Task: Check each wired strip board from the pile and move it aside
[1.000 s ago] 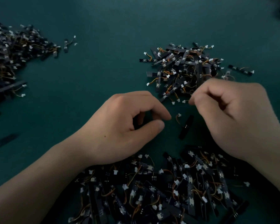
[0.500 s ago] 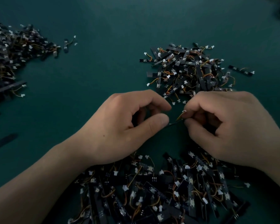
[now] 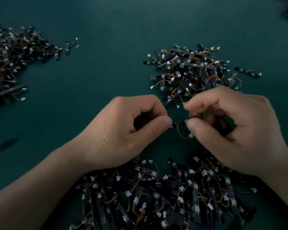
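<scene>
Centrally, over the dark green bench (image 3: 98,83), both hands hold one strip board (image 3: 179,122) stretched between them. The left hand (image 3: 123,130) has its fingers (image 3: 158,128) curled, with thumb and forefinger pinching the board's left end. The right hand (image 3: 236,130) pinches the other end in the same way, though its upper fingers are blurred. An orange wire (image 3: 179,132) loops down from the board to a white connector (image 3: 191,135) just beside the right thumb.

Close to the person lies a big pile (image 3: 156,196) of black boards, tangled wires and white plugs; both forearms cross it and hide part of it. A second pile (image 3: 189,72) sits beyond the hands, its near edge covered by the right knuckles. One stray board (image 3: 247,72) lies just right of that pile. A third heap (image 3: 10,60) spreads along the left edge, well apart, with a loose board (image 3: 68,46) near its tip and another board (image 3: 3,146) lower down.
</scene>
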{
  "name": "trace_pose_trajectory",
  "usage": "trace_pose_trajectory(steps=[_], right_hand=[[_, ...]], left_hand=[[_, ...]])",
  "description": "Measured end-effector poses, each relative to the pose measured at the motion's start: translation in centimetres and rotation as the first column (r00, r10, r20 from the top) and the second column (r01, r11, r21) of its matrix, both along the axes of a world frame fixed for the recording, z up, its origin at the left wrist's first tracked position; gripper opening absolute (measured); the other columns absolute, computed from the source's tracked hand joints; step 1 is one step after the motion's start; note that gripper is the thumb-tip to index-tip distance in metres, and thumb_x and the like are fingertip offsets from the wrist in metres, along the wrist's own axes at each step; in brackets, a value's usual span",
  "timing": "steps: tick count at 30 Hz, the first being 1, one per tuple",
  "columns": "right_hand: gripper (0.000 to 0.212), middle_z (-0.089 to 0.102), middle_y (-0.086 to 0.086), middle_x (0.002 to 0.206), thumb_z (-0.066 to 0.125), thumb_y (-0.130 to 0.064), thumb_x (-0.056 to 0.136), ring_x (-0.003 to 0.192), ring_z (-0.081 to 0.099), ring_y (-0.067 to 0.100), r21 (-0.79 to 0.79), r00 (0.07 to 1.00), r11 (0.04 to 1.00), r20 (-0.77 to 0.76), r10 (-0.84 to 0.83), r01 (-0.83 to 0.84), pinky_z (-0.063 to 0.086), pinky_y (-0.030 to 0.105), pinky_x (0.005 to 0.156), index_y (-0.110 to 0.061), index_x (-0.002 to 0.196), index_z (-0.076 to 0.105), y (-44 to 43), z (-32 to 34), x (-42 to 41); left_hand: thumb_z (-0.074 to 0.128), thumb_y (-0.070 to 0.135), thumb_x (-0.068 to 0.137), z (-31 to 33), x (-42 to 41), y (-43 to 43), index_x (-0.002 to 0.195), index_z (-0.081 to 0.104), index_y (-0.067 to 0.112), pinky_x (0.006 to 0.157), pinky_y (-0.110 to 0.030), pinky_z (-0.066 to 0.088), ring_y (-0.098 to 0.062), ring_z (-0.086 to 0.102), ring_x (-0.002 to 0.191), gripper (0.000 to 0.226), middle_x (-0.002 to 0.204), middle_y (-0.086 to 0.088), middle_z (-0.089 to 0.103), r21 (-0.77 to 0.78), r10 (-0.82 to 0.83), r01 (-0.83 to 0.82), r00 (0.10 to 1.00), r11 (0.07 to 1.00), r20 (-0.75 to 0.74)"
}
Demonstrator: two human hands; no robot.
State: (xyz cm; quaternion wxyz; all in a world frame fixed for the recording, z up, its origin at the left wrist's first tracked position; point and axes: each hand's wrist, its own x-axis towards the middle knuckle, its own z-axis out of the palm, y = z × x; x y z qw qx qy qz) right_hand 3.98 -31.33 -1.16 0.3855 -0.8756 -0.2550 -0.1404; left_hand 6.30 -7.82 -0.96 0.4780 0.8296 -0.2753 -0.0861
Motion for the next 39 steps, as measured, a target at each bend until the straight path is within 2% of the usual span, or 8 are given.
trace_pose_trajectory(steps=[5,11,17,23,26,31,36,39], right_hand=[[0.019,0.060,-0.009,0.058,0.062,-0.033,0.096,0.047,0.056,0.012,0.024,0.988,1.000,-0.154,0.006,-0.003,0.034,0.010,0.044,-0.021,0.085,0.071,-0.1,-0.1,0.3],[0.015,0.062,-0.010,0.062,0.064,-0.034,0.093,0.046,0.055,0.014,0.056,0.977,0.997,-0.207,0.059,-0.048,0.035,0.010,0.045,-0.024,0.082,0.067,0.3,0.3,0.1],[0.016,0.063,-0.007,0.060,0.064,-0.036,0.094,0.050,0.059,0.013,0.072,0.976,0.997,-0.217,0.017,-0.001,0.038,0.011,0.044,-0.026,0.081,0.067,0.5,0.4,0.0],[0.019,0.058,-0.005,0.049,0.064,-0.033,0.098,0.042,0.054,0.017,-0.069,0.987,0.993,-0.123,-0.103,0.095,0.039,0.032,0.040,-0.022,0.083,0.066,0.9,0.1,-0.2],[0.016,0.060,-0.001,0.049,0.062,-0.032,0.100,0.039,0.056,0.017,-0.035,0.983,0.993,-0.141,-0.117,0.113,0.041,0.038,0.040,-0.023,0.086,0.065,1.3,0.2,-0.8],[0.013,0.068,-0.007,0.057,0.064,-0.034,0.098,0.040,0.061,0.014,0.150,0.939,0.981,-0.337,-0.067,0.124,0.048,0.033,0.040,-0.030,0.086,0.064,1.9,0.5,-1.4],[0.014,0.064,-0.008,0.061,0.072,-0.029,0.093,0.051,0.059,0.011,0.063,0.971,0.996,-0.232,-0.051,0.067,0.036,0.008,0.046,-0.026,0.079,0.070,1.4,1.0,-0.4],[0.016,0.064,-0.008,0.062,0.072,-0.033,0.093,0.051,0.059,0.011,0.069,0.955,0.997,-0.294,-0.018,0.040,0.036,0.008,0.046,-0.028,0.078,0.069,1.1,0.8,-0.3]], left_hand=[[0.061,0.045,0.098,0.2,0.0,0.0,0.087,0.064,0.033,0.049,-0.013,0.038,-0.004,0.049,0.052,0.017,0.064,0.013,0.057,-0.040,0.012,-0.012,1.000,0.999,-0.001],[0.069,0.035,0.096,0.1,-0.2,-0.3,0.084,0.062,0.032,0.050,-0.010,0.039,-0.009,0.055,0.056,0.015,0.071,0.007,0.062,0.022,0.059,-0.061,0.995,0.998,0.076],[0.068,0.031,0.098,0.2,-0.2,-0.2,0.084,0.061,0.029,0.048,-0.011,0.036,-0.007,0.050,0.050,0.015,0.063,0.011,0.057,0.004,0.025,-0.025,0.999,1.000,0.035],[0.068,0.028,0.095,0.1,-0.1,-0.5,0.082,0.061,0.029,0.049,-0.007,0.035,-0.004,0.052,0.052,0.015,0.064,0.016,0.057,0.034,0.102,-0.106,0.991,0.994,0.089],[0.067,0.027,0.095,0.2,0.0,-0.5,0.082,0.060,0.029,0.049,-0.008,0.035,-0.004,0.050,0.051,0.016,0.062,0.016,0.055,0.014,0.100,-0.101,0.993,0.995,0.066],[0.066,0.025,0.096,0.3,0.1,-0.2,0.081,0.059,0.026,0.048,-0.009,0.034,-0.003,0.046,0.049,0.017,0.060,0.017,0.052,-0.014,0.057,-0.057,0.998,0.998,0.026],[0.065,0.030,0.095,0.2,0.0,-0.2,0.081,0.059,0.027,0.048,-0.009,0.034,-0.002,0.046,0.048,0.016,0.059,0.016,0.053,-0.038,0.050,-0.049,0.998,0.998,0.027],[0.069,0.026,0.093,0.1,0.0,-0.3,0.079,0.060,0.030,0.048,-0.009,0.035,-0.004,0.049,0.049,0.017,0.061,0.012,0.057,0.002,0.079,-0.080,0.995,0.997,0.062]])
